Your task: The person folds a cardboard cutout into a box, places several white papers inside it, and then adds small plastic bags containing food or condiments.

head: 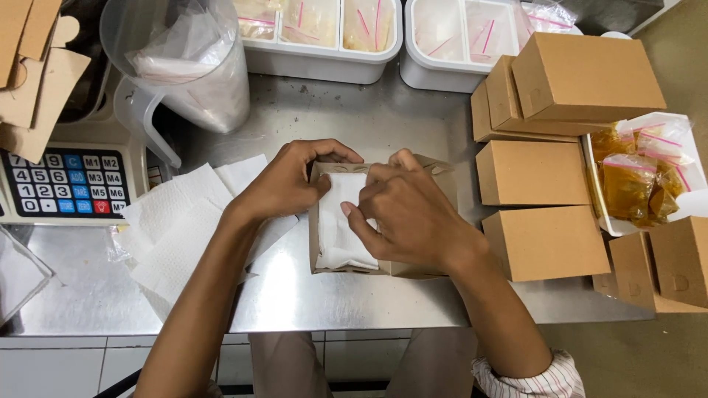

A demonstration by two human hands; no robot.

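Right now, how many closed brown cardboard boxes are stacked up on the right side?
7 in view: one on top, two under it, one mid-right, one below that, two at the far right edge. More may be hidden beyond the frame.

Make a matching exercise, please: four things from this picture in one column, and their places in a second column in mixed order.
1. open brown box
2. paper napkins
3. clear jug
4. sauce bags

a. white tray at the far right
b. between left hand and right hand
c. behind the scale
d. spread flat beside the left arm

Pairs: 1-b, 2-d, 3-c, 4-a
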